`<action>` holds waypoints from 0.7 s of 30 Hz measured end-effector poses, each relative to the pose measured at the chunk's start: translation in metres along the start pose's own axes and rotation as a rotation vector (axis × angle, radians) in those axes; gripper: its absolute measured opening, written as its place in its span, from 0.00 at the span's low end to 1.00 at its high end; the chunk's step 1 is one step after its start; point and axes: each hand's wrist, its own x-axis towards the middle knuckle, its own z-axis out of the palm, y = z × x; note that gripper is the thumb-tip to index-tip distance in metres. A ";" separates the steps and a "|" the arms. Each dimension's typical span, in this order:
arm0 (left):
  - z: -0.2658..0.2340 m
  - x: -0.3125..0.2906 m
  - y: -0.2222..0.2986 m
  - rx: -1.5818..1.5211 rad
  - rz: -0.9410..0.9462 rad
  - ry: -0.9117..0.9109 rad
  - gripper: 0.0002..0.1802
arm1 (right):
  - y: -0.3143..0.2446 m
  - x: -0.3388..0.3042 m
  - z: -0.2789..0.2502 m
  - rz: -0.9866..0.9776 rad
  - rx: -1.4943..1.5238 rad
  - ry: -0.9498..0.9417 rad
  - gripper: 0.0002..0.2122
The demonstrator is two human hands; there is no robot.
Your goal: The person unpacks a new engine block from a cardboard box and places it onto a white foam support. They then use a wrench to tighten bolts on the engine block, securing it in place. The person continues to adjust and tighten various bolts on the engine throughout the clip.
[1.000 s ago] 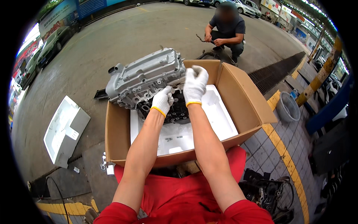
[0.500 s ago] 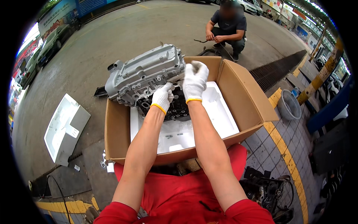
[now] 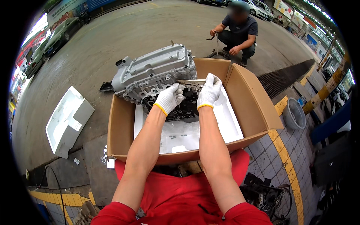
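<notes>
A thin, flat, metallic-looking strip (image 3: 192,81) spans the gap between my hands, level with the engine's side. My left hand (image 3: 170,98), in a white knitted glove with a yellow cuff, is closed at its left end. The other end is pinched by my right hand (image 3: 210,91), gloved alike, with the thumb side up. Behind them a grey engine (image 3: 155,69) with a ribbed valve cover stands tilted in an open cardboard box (image 3: 249,97). The dark lower engine block (image 3: 183,110) is partly hidden by my hands. Under it lies a white foam tray (image 3: 227,120) holding small metal pieces.
A loose white foam piece (image 3: 69,122) rests on the floor at left. A grey bucket (image 3: 294,113) stands at right, near a yellow-striped pole. Dark used engine parts (image 3: 264,195) lie lower right. Beyond the box, another person (image 3: 240,32) squats, holding a thin hose-like piece.
My right hand has come down from its raised position, and the strip now shows stretched between both hands. The view has shifted slightly. The squatting person's hands have moved apart.
</notes>
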 end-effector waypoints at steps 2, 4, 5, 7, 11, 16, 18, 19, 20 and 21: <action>-0.010 0.006 -0.001 -0.006 0.014 -0.013 0.16 | -0.010 -0.004 0.001 0.088 -0.090 -0.058 0.15; -0.012 0.007 -0.001 0.015 -0.002 -0.057 0.16 | -0.018 -0.005 -0.001 0.087 -0.080 -0.094 0.18; -0.013 0.007 -0.003 0.025 0.005 -0.028 0.16 | -0.020 -0.005 -0.002 0.087 -0.075 -0.113 0.19; 0.000 0.003 -0.004 0.050 0.014 0.018 0.16 | -0.018 0.001 -0.006 0.053 -0.023 -0.145 0.19; -0.005 0.003 -0.004 0.053 -0.042 0.002 0.22 | -0.023 -0.001 -0.005 0.033 0.039 -0.242 0.21; -0.004 0.003 -0.004 0.043 0.012 0.034 0.23 | -0.026 -0.002 -0.003 0.156 0.138 -0.222 0.22; -0.002 0.002 -0.003 0.047 0.011 0.027 0.26 | -0.028 -0.001 0.000 0.240 0.157 -0.176 0.24; -0.002 0.001 -0.003 0.039 -0.007 0.027 0.28 | -0.025 0.003 0.000 0.288 0.185 -0.151 0.25; -0.001 0.001 -0.003 0.032 -0.026 0.027 0.30 | -0.021 0.008 -0.003 0.335 0.214 -0.126 0.25; -0.001 0.002 -0.002 0.023 -0.038 0.026 0.32 | -0.022 0.010 -0.002 0.380 0.244 -0.105 0.25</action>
